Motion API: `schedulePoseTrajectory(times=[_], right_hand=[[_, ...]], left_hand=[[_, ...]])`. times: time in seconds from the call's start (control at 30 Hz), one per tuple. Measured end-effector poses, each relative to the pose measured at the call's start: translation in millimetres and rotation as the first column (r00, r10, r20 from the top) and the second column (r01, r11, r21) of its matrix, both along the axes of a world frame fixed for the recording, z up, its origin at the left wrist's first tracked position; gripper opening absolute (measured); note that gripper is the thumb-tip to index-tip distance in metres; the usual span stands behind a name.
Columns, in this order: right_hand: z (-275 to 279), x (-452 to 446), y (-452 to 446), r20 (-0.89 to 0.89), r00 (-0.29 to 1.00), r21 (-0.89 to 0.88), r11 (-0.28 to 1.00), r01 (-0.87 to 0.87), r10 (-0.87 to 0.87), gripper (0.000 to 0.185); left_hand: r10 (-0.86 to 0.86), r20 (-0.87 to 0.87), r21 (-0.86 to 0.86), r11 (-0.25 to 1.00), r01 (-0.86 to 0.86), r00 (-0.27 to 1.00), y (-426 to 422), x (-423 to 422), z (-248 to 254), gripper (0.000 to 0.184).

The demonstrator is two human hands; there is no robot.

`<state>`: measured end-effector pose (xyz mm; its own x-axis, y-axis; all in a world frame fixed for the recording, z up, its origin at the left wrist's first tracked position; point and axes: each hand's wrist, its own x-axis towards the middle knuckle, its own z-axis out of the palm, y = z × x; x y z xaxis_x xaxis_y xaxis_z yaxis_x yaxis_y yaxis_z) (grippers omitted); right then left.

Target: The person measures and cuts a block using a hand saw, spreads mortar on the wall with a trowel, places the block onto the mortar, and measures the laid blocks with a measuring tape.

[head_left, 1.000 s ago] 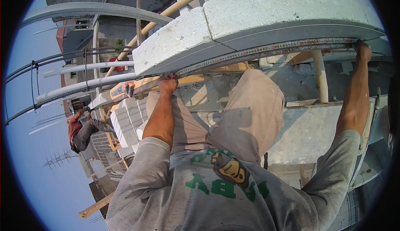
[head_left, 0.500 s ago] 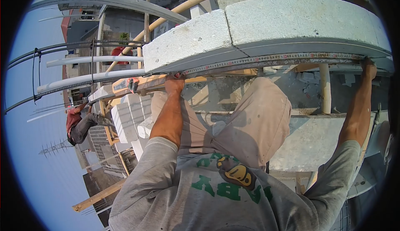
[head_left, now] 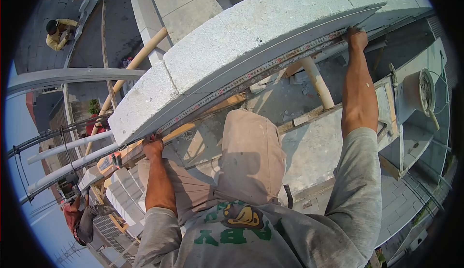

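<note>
A tape measure's blade (head_left: 251,74) is stretched along the side of a row of white blocks (head_left: 261,34), with its printed numbers facing up. My left hand (head_left: 153,145) is closed on the blade near the left end of the row, and something small and red shows at its fingers. My right hand (head_left: 356,38) grips the blade farther right, against the blocks' lower edge, its fingertips partly hidden. Both arms reach out wide. A thin pale string runs along the block side just above the blade.
Below the blocks are wooden poles (head_left: 316,82) and planks. A bucket (head_left: 425,94) stands at the right. White blocks (head_left: 126,195) are stacked at the left beside steel bars and white pipes (head_left: 72,147). One person (head_left: 82,222) works lower left, another (head_left: 60,34) upper left.
The view has turned, so the block row and tape now slant up to the right. The bucket and the upper-left person have come into view. Both hands keep hold of the tape.
</note>
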<state>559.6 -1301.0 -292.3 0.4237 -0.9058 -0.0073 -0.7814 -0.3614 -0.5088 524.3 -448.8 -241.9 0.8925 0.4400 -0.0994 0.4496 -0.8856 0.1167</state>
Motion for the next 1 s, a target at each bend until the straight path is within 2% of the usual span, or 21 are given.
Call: schedulePoseTrajectory(times=[0.03,0.07,0.1,0.17,0.23,0.27,0.37,0.43,0.47,0.5,0.53,0.57,0.63,0.67,0.7,0.8,0.87,0.9,0.97,1.0], right_hand=[[-17,2,-15,-0.004,1.000,-0.043,0.999,0.010,-0.010,0.034],[16,1,18,0.046,0.996,0.109,0.992,0.070,-0.075,0.033],[29,-1,26,0.029,0.998,0.101,0.994,0.051,-0.054,0.031],[30,-4,33,0.154,0.982,0.118,0.989,0.088,-0.106,0.030],[28,-5,36,0.248,0.953,0.172,0.976,0.134,-0.174,0.029],[31,-5,36,0.208,0.967,0.164,0.980,0.115,-0.148,0.029],[41,-6,41,0.125,0.989,0.118,0.991,0.068,-0.083,0.028],[36,-7,44,0.138,0.988,0.047,0.997,0.066,-0.072,0.027],[35,-6,44,0.218,0.964,0.162,0.980,0.117,-0.151,0.025],[30,-7,42,0.235,0.961,0.146,0.983,0.113,-0.145,0.025],[27,-7,42,0.252,0.958,0.131,0.986,0.107,-0.138,0.024],[24,-5,40,0.270,0.954,0.117,0.988,0.100,-0.129,0.024],[27,-5,43,0.279,0.950,0.082,0.989,0.124,-0.142,0.022],[23,-3,42,0.267,0.954,0.064,0.990,0.127,-0.140,0.023],[17,-2,40,0.254,0.957,0.045,0.990,0.131,-0.138,0.024],[3,0,35,0.404,0.897,0.159,0.980,0.122,-0.177,0.021],[8,-1,34,0.364,0.904,0.240,0.960,0.141,-0.224,0.018],[9,-1,33,0.343,0.906,0.281,0.948,0.152,-0.247,0.018],[5,1,31,0.359,0.909,0.211,0.967,0.141,-0.211,0.018],[-3,2,28,0.366,0.910,0.177,0.974,0.139,-0.196,0.018]], left_hand=[[0.011,0.014,0.016,1.000,-0.011,1.000,7,0,-8,0.042],[0.058,0.032,-0.050,0.997,-0.056,0.998,-2,-2,-4,0.045],[0.107,0.047,-0.116,0.988,-0.101,0.993,-14,-2,6,0.048],[0.037,-0.055,0.117,0.993,-0.031,0.998,-27,2,19,0.049],[0.070,-0.020,0.006,0.998,-0.069,0.997,-30,2,19,0.048],[0.091,-0.007,-0.049,0.995,-0.091,0.996,-28,1,19,0.047],[0.076,-0.022,-0.067,0.995,-0.077,0.997,-13,3,6,0.046],[-0.003,-0.131,0.016,1.000,0.005,0.991,-17,7,8,0.043],[-0.057,-0.213,0.080,0.994,0.075,0.975,-26,6,21,0.042],[-0.102,-0.296,0.139,0.979,0.148,0.950,-34,5,29,0.042],[-0.107,-0.244,0.051,0.991,0.123,0.964,-28,6,23,0.041],[-0.095,-0.242,0.048,0.993,0.109,0.966,-22,6,17,0.040],[-0.066,-0.239,0.044,0.996,0.078,0.969,-58,1,48,0.040],[-0.121,0.052,0.015,0.993,0.121,0.991,-25,-3,16,0.043],[-0.124,0.056,0.009,0.992,0.124,0.991,-16,-2,9,0.043],[-0.113,0.084,-0.018,0.993,0.114,0.990,-4,-1,-3,0.044],[-0.077,0.133,-0.045,0.996,0.083,0.988,1,-1,-9,0.045],[-0.080,0.099,-0.015,0.997,0.082,0.992,-1,-1,-7,0.045],[-0.089,0.034,0.048,0.995,0.088,0.995,-5,-1,-2,0.045],[-0.056,0.050,0.001,0.998,0.056,0.997,-11,-2,2,0.045]])
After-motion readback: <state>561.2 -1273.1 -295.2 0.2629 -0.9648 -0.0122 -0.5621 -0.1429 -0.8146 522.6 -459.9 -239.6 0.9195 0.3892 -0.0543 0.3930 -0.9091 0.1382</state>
